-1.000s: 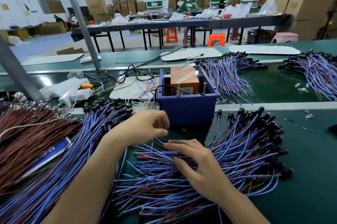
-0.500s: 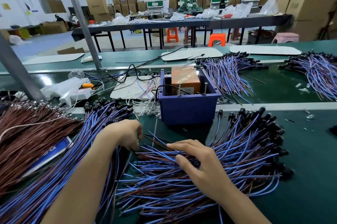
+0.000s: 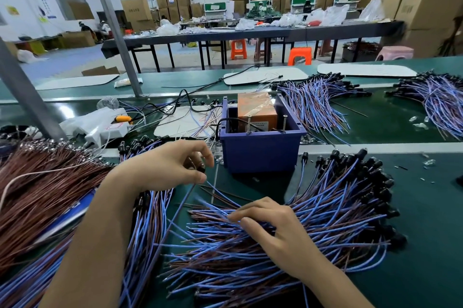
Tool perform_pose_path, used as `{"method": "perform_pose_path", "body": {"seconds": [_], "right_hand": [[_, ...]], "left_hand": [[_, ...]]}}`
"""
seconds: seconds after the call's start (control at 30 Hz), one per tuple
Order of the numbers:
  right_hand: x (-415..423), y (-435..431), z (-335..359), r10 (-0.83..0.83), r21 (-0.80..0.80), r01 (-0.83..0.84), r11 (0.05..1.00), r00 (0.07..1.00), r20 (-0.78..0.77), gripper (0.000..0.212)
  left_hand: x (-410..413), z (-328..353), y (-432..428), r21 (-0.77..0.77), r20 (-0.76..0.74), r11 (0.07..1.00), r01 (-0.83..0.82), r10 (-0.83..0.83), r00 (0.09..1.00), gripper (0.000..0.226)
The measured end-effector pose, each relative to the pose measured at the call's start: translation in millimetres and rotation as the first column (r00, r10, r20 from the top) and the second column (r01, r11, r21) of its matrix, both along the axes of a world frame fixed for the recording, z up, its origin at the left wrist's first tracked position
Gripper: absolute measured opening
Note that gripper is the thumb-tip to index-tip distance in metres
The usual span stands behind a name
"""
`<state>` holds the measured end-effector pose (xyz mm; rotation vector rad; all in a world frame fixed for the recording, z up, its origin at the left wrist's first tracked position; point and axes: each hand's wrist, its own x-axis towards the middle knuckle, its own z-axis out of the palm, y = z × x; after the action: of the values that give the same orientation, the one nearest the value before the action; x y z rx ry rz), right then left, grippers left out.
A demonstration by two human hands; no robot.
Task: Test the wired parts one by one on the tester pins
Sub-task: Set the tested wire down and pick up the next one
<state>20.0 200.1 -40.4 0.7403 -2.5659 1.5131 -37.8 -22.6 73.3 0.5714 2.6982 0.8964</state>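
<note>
**One wired part pinched in my left hand, just short of the tester box**

Nearest me, in front of the dark blue plastic box [image 3: 260, 157], my right hand [image 3: 275, 230] lies on the fanned pile of blue and brown wired parts with black heads [image 3: 338, 220]. Its fingers are bent with their tips on the bare wire ends, and I cannot tell whether they pinch one.

At the box's front left, my left hand [image 3: 165, 167] is raised. Its thumb and fingers are closed narrowly on the black head of a single blue wired part [image 3: 201, 169], whose wire trails down toward me. The part is near the box's front left corner and apart from it.

Farther left of the box lie a long heap of blue wires [image 3: 145, 227] and, past it, a heap of brown wires [image 3: 37, 195].

Inside the box sit an orange taped block [image 3: 255, 107] and two upright metal screw pins [image 3: 248, 125] by its near wall. A flat white pad [image 3: 183, 122] lies left of the box. Behind it to the right, more blue wire bundles [image 3: 313, 104] are spread on the green belt [image 3: 388, 127].
</note>
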Motion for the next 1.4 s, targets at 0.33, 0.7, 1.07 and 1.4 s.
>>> {"method": "perform_pose_path", "body": {"seconds": [0.33,0.7,1.07,1.4], "right_hand": [[0,-1,7,0.081,-0.263,-0.058,0.963,0.994,0.078,0.028],[-5,5,10,0.041,-0.703,0.105,0.703,0.981,0.187,0.035],[-26,52,17,-0.720,-0.655,0.681,0.328,0.629,0.294,0.031],[-27,62,15,-0.869,-0.089,0.867,0.491,0.481,-0.117,0.039]], "left_hand": [[-5,9,51,0.105,-0.171,0.980,0.172,-0.152,0.973,0.018],[6,-29,70,0.339,0.081,0.933,0.121,-0.157,0.984,0.051],[-5,-14,37,0.089,0.168,0.972,0.220,-0.232,0.958,0.019],[2,34,-20,0.194,-0.072,0.981,0.024,-0.010,0.997,0.013]]}}
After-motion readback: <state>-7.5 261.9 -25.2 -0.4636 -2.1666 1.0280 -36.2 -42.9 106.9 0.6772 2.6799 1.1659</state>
